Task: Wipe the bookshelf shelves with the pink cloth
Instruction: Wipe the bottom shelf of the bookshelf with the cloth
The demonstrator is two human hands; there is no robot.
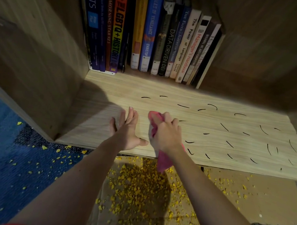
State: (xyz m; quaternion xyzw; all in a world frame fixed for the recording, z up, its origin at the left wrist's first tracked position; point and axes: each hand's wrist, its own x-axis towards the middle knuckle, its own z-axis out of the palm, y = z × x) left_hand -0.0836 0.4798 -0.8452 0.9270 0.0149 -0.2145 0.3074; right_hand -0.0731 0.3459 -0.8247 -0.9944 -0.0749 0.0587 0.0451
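Two hands on shelf [214,140]: our left hand [127,128] flat, fingers straight; right hand [166,132] clenches pink cloth [164,161], tail hanging off front edge. Dark marks [224,127] sit to right w/ books [151,36] behind. Risk: bunched cloth skips marks.

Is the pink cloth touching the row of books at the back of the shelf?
Apart. The head view shows bare shelf between the pink cloth in the right hand and the books.
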